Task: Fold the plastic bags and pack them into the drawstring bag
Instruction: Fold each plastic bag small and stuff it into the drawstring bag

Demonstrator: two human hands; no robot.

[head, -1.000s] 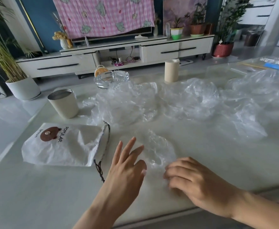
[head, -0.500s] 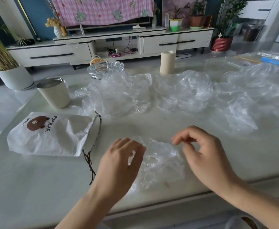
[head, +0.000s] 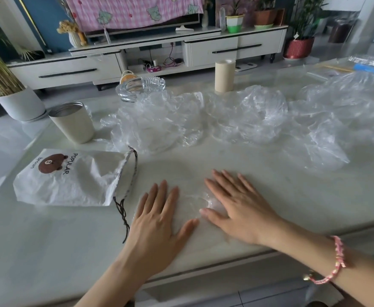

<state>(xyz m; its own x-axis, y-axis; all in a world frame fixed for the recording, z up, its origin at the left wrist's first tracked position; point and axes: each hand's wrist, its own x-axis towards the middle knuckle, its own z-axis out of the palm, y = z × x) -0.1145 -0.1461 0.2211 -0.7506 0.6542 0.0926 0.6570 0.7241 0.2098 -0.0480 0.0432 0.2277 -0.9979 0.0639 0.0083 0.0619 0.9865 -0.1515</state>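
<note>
A clear plastic bag lies flattened on the pale table near its front edge. My left hand and my right hand both press flat on it, fingers straight and spread. A white drawstring bag with a brown bear print lies on its side to the left, its mouth and dark cord facing my left hand. Several crumpled clear plastic bags are heaped across the middle and right of the table.
A beige cup stands behind the drawstring bag. A glass ashtray and a tan cylinder stand at the far side. More packaging with a blue strip lies at the far right. The table's front edge runs just below my hands.
My hands were lifted with curled fingers over the crumpled small bag; now both lie flat on it and it is pressed smooth against the table.
</note>
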